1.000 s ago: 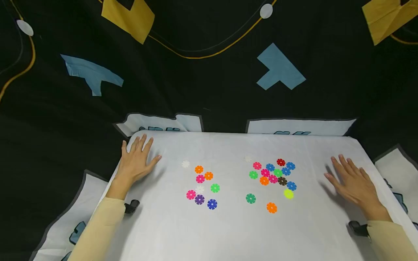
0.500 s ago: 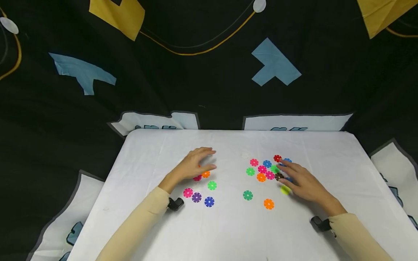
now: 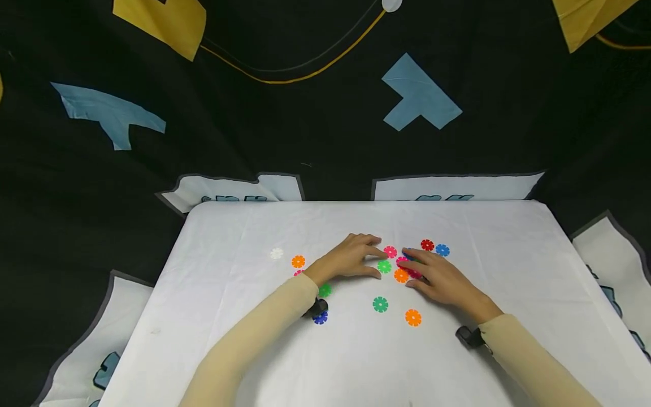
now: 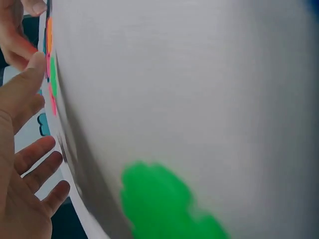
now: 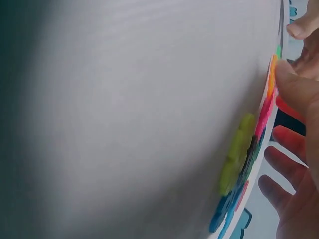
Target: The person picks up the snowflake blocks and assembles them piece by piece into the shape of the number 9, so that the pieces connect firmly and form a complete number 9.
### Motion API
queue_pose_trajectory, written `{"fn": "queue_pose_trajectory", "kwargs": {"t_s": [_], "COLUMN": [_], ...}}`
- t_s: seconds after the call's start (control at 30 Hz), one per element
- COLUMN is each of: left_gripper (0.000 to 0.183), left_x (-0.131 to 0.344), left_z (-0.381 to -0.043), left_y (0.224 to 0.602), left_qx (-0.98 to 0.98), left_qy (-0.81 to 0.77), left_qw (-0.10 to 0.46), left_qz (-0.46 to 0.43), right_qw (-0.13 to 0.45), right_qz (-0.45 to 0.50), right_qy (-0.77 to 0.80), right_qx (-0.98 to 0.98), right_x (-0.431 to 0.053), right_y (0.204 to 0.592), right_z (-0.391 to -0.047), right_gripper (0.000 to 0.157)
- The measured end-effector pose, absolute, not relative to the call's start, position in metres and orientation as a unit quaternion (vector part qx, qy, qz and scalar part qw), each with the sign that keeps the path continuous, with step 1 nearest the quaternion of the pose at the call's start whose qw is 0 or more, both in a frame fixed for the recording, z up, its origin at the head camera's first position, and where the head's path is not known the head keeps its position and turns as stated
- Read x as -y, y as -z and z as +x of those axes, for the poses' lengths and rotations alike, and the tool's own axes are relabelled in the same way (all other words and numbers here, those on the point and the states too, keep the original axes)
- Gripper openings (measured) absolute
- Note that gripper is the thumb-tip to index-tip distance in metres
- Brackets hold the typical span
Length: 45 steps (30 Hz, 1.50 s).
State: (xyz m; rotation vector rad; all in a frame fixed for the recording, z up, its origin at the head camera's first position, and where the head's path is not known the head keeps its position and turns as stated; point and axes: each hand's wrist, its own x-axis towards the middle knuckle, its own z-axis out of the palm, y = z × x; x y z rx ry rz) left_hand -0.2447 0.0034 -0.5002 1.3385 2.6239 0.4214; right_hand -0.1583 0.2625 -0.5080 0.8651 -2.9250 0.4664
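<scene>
My left hand [image 3: 353, 257] is over the middle of the table, its fingers spread and slightly bent, holding nothing. Nearest to it are a pink notched disc [image 3: 390, 252] and a light green disc [image 3: 383, 266]. Facing it, my right hand [image 3: 445, 280] reaches over the right-hand cluster with loosely bent fingers and nothing gripped. An orange disc [image 3: 401, 275] lies by its thumb; several other discs are partly hidden beneath that hand. The right wrist view shows a yellow disc [image 5: 237, 154] below the palm. A blurred green disc [image 4: 154, 199] appears in the left wrist view.
A white disc [image 3: 276, 254] and an orange disc lie left of the left forearm, which partly covers a dark blue disc [image 3: 320, 317]. Nearer the front are a teal disc [image 3: 380, 304] and another orange disc [image 3: 413, 317]. Red [image 3: 427, 245] and blue [image 3: 442, 250] discs lie behind the right hand.
Both hands have moved inward from the table's two sides and now face each other over the discs. The discs appear to keep their places. The head view has shifted slightly.
</scene>
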Motion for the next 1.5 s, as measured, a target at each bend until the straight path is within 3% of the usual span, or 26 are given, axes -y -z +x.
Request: {"fn": "queue_pose_trajectory", "kwargs": {"t_s": [0.2, 0.6, 0.8, 1.2, 1.5], "left_gripper": [0.04, 0.025, 0.024, 0.025, 0.025], "left_x": [-0.009, -0.01, 0.0, 0.023, 0.029], "left_z": [-0.246, -0.244, -0.236, -0.229, -0.215], "left_y": [0.503, 0.504, 0.501, 0.498, 0.5], "left_qx": [-0.88, -0.879, -0.875, -0.831, -0.793], "left_qy": [-0.15, -0.19, -0.196, -0.348, -0.451], "left_qw": [0.084, 0.113, 0.12, 0.217, 0.227], "left_qz": [0.443, 0.422, 0.427, 0.375, 0.34], "right_qw": [0.013, 0.065, 0.049, 0.007, -0.011], "right_qz": [0.29, 0.313, 0.307, 0.263, 0.256], "right_qy": [-0.144, -0.183, -0.178, -0.219, -0.255], "right_qx": [0.946, 0.93, 0.934, 0.94, 0.932], "right_x": [-0.256, -0.251, -0.25, -0.245, -0.231], "right_y": [0.509, 0.514, 0.514, 0.509, 0.5], "right_z": [-0.161, -0.166, -0.167, -0.169, -0.156], "right_gripper": [0.05, 0.027, 0.033, 0.035, 0.025]}}
